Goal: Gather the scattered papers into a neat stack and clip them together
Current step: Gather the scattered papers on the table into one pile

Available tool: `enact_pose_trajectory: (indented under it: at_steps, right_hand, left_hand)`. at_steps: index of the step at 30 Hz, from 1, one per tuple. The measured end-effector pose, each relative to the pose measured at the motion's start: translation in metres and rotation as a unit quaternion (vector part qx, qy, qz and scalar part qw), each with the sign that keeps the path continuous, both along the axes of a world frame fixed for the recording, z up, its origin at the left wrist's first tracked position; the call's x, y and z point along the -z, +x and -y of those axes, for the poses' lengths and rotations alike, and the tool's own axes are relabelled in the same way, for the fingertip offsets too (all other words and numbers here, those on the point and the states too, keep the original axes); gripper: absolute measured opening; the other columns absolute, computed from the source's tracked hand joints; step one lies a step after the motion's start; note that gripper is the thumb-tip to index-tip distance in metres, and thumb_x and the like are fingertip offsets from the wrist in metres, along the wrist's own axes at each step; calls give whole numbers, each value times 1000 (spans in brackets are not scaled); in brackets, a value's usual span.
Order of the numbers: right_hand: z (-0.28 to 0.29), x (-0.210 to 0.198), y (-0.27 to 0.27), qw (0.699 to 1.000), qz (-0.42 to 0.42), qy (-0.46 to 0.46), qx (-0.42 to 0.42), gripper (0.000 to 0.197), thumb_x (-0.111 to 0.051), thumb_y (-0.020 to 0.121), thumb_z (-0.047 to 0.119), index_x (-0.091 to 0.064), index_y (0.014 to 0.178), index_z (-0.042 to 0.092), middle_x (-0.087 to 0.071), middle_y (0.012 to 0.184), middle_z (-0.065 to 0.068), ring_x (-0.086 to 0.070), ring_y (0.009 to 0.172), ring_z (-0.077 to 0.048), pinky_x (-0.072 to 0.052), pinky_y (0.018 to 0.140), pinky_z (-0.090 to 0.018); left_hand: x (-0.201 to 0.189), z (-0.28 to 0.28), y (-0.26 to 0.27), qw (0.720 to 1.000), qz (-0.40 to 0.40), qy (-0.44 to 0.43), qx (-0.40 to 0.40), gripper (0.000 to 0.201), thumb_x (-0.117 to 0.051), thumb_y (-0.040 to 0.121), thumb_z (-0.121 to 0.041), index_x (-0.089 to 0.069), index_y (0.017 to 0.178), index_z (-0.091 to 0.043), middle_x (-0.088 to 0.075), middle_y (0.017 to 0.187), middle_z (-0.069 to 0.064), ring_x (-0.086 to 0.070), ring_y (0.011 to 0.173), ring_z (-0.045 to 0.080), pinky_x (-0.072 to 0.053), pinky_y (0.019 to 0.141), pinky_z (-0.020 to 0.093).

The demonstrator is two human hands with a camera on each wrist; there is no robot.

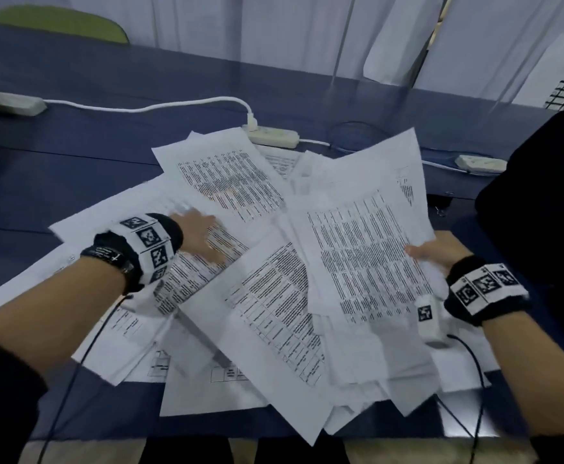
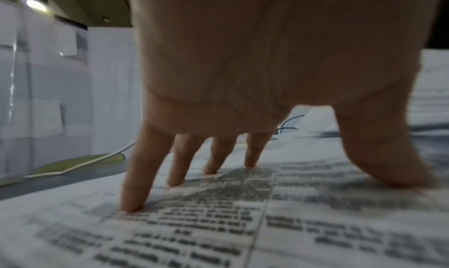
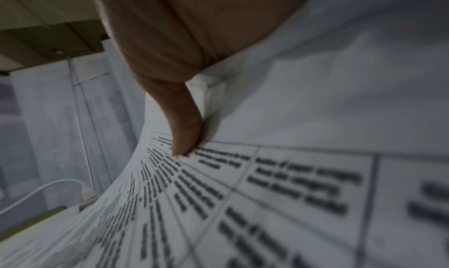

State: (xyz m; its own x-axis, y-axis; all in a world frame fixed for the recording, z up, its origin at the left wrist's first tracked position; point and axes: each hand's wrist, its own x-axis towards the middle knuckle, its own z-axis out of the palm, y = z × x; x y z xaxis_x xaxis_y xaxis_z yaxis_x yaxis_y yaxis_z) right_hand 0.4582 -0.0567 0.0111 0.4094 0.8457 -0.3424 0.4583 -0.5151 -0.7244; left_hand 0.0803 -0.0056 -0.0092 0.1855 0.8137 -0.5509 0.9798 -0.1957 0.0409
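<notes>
Still gathering: the left hand (image 1: 197, 233) presses flat on the papers (image 1: 267, 296) mid-table, the right hand (image 1: 436, 256) at 3 o'clock pinches some sheets, and squaring them up probably comes next.

Dim, bluish, even light throughout. A round ceiling lamp (image 2: 36, 5) glows in the left wrist view. Both wrist views are blurred: printed text smears, close skin is soft. The head view bends straight lines near its edges.

white printed papers (image 1: 267, 296) lie overlapping, skewed every way; one sheet (image 1: 367, 229) tilts up at right.
</notes>
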Motion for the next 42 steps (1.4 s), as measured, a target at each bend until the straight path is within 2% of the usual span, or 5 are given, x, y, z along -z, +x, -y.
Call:
enact_pose_trajectory:
  at_steps: [7, 19, 25, 35, 42]
  right_hand:
    - [-2, 2, -18, 998, -62, 15, -29, 73, -75, 73, 28, -44, 133, -1, -54, 131, -12, -54, 116, -29, -41, 100, -38]
    - [26, 9, -6, 994, -107, -15, -24, 52, -73, 75, 14, -55, 122, 0, -64, 111, -16, -60, 102, -31, -44, 99, -43]
    - [13, 12, -29, 991, -127, 2, -36, 43, -62, 85, 16, -53, 124, -1, -61, 122, -19, -58, 113, -34, -40, 105, -50]
    - [7, 14, -30, 977, -192, 93, 6, 60, -73, 73, 28, -52, 125, 5, -61, 124, -14, -59, 110, -30, -39, 105, -50]
    - [9, 1, -12, 962, -252, 98, -29, 69, -81, 65, 34, -55, 122, 6, -66, 115, -9, -62, 103, -24, -44, 100, -41]
  left_hand:
    - [-10, 10, 19, 961, 276, 8, 2, 62, -65, 83, -8, -40, 138, -21, -32, 152, 0, -38, 134, 19, -24, 111, 30]
    - [-1, -11, -39, 917, 177, 95, -345, 97, -70, 80, -36, -8, 148, -6, -29, 149, 23, -37, 133, 40, -39, 107, 45]
    - [-5, -5, -38, 861, 334, 51, -380, 78, -65, 82, 0, -18, 144, -1, -51, 70, 12, -47, 55, 22, -43, 45, 27]
    - [-10, 18, -1, 826, 446, -85, -333, 38, -42, 92, 10, -45, 129, -2, -52, 133, 16, -53, 120, 39, -42, 101, 41]
    - [-14, 15, -17, 817, 448, -136, -337, 11, -46, 90, 10, -47, 93, 0, -60, 89, 15, -59, 81, 27, -53, 72, 37]
